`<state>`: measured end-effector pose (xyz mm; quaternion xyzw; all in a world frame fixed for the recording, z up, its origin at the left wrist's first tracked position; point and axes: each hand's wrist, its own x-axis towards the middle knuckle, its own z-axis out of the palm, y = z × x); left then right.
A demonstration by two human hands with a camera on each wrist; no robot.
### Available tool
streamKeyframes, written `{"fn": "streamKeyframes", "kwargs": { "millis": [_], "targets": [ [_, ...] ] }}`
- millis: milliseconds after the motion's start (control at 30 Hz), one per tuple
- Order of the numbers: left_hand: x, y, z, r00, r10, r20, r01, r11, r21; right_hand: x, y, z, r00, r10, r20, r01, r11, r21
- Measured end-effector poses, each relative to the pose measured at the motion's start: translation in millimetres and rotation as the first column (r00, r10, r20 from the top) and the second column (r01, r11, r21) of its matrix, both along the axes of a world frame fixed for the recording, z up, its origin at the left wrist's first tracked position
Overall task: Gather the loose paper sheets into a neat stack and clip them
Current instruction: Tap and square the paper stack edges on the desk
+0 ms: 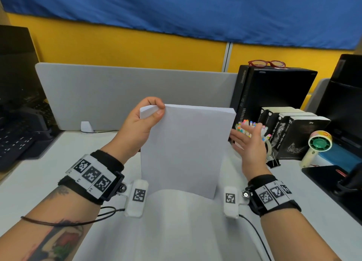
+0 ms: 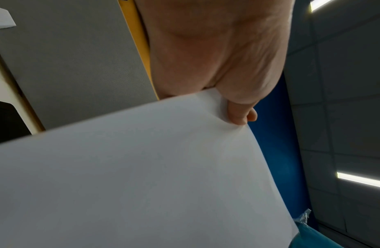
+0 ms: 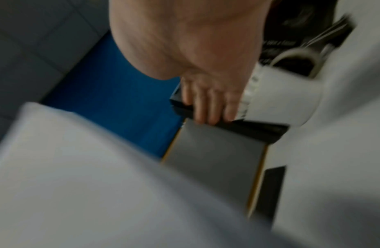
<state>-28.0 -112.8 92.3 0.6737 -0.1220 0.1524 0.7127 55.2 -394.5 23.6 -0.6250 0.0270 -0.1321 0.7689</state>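
A stack of white paper sheets (image 1: 186, 149) stands upright on its bottom edge on the white desk (image 1: 58, 172). My left hand (image 1: 146, 115) pinches the stack's top left corner between thumb and fingers; in the left wrist view the thumb presses on the paper (image 2: 142, 176). My right hand (image 1: 247, 141) is spread flat with straight fingers just beside the stack's right edge, holding nothing. The right wrist view is blurred, with the paper (image 3: 89, 176) below the fingers. A black binder clip (image 1: 273, 162) lies on the desk right of my right hand.
A cup of coloured markers (image 1: 252, 129), a row of black books (image 1: 293, 131) and a black computer case (image 1: 274, 88) stand at the right. A small hand fan (image 1: 318, 145) lies further right. A grey divider (image 1: 117, 92) backs the desk; a keyboard (image 1: 17, 139) sits left.
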Motion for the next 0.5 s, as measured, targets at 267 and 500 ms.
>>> {"fn": "streamKeyframes", "kwargs": {
  "millis": [267, 500],
  "targets": [
    [1, 3, 1, 0.999, -0.03, -0.037, 0.029, 0.999, -0.015, 96, -99, -95, 0.752, -0.559, -0.35, -0.062, 0.469, -0.881],
    [1, 4, 1, 0.998, -0.047, -0.049, 0.046, 0.999, -0.022, 96, -105, -110, 0.795, -0.518, -0.315, 0.032, 0.555, -0.831]
  ]
}}
